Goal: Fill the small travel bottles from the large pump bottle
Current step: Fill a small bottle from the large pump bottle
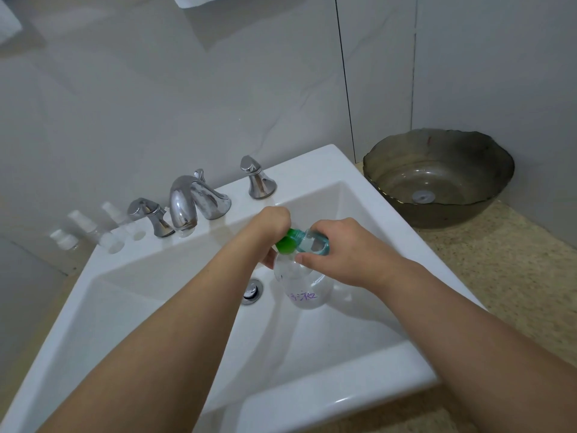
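Item one: your left hand (272, 228), held over the white sink (315, 160), fingers curled around the neck end of a clear bottle (304, 287). That bottle hangs above the basin near the drain (252, 291), with purple handwriting on its lower body; how much is in it you cannot tell.

Item two: your right hand (349, 251), fingers and thumb wrapped around a small bottle of blue-green liquid (317, 243), tipped sideways so that its green collar (286, 243) meets the top of the clear bottle.

Item three: several small clear travel bottles (82, 226) with white caps, standing at the sink's back left corner, beside the chrome tap (187, 200) and its two handles.

Item four: a dark glass bowl (437, 178), upright on the speckled counter (515, 270) to the right of the sink, well apart from your hands.
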Available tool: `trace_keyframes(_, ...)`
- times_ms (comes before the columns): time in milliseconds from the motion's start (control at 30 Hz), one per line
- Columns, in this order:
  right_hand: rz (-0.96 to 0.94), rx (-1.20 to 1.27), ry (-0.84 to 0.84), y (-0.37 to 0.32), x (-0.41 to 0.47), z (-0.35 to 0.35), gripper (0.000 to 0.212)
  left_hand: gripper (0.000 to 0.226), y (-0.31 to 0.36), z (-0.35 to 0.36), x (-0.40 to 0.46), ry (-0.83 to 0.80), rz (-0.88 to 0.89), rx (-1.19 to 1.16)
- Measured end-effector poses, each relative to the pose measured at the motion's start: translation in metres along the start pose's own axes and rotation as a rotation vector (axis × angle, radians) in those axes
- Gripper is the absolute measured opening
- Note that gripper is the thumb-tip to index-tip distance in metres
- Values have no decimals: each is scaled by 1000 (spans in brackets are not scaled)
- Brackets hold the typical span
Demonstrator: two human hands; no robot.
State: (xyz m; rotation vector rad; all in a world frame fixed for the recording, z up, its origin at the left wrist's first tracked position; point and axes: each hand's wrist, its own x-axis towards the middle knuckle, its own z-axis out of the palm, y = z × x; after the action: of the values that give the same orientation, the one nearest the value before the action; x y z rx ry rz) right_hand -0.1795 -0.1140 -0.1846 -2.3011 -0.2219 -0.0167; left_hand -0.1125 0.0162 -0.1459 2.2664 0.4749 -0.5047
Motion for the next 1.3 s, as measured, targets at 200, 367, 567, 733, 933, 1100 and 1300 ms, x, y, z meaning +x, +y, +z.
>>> trace_keyframes(200,-64,-7,52,-3,0,-3,46,36,3,-16,1,-233,-89,27)
trace_keyframes(367,-73,-2,51,-3,0,-3,50,50,5,-24,2,-336,-123,-28)
trace_keyframes(567,-68,3,52,-4,-1,-3,49,52,3,-20,-2,-309,-117,-7)
trace_keyframes(733,-36,-13,20,-4,-1,-2,43,36,1,-10,-6,-165,-49,29)
trace_keyframes(933,-8,-36,-16,-4,-1,-2,43,33,-2,-3,-9,-78,-63,-2)
trace_keyframes(1100,0,-26,-14,-3,0,0,47,32,-2,-3,-9,-71,-59,-10)
trace_keyframes(1300,-27,-17,4,-3,0,-1,47,43,-2,-11,-4,-164,-68,1)
